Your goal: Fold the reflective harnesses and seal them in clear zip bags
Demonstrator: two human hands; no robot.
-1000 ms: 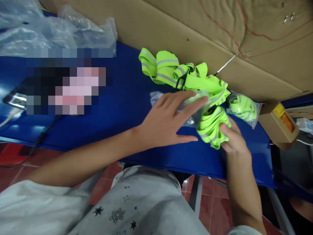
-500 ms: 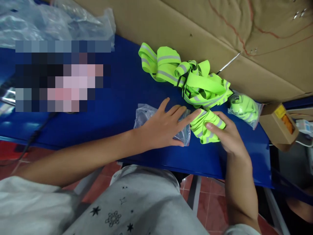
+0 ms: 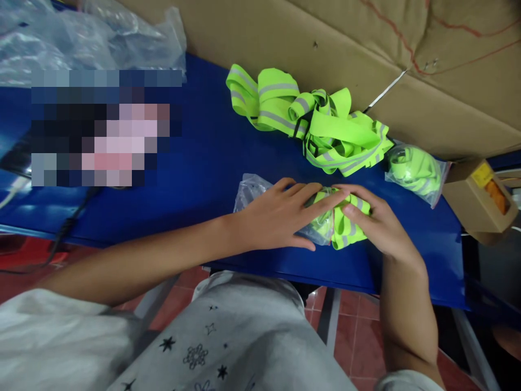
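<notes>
A folded neon-green reflective strap bundle point(image 3: 344, 228) lies near the front edge of the blue table point(image 3: 203, 157), partly inside the mouth of a clear plastic bag point(image 3: 249, 190). My right hand point(image 3: 376, 225) grips the bundle from the right, fingers curled over it. My left hand point(image 3: 280, 217) lies on the bag with fingers stretched toward the bundle, holding the bag's opening. Both hands meet at the bundle.
A loose heap of green reflective straps point(image 3: 309, 119) sits behind the hands. A filled bag of straps point(image 3: 417, 171) lies at right beside a small cardboard box point(image 3: 480, 195). Large cardboard point(image 3: 325, 38) leans at the back. Crumpled plastic point(image 3: 81, 38) is far left.
My right hand has pushed the folded bundle leftward into the bag's mouth. My left hand shifted from lying flat on the bag to holding its opening.
</notes>
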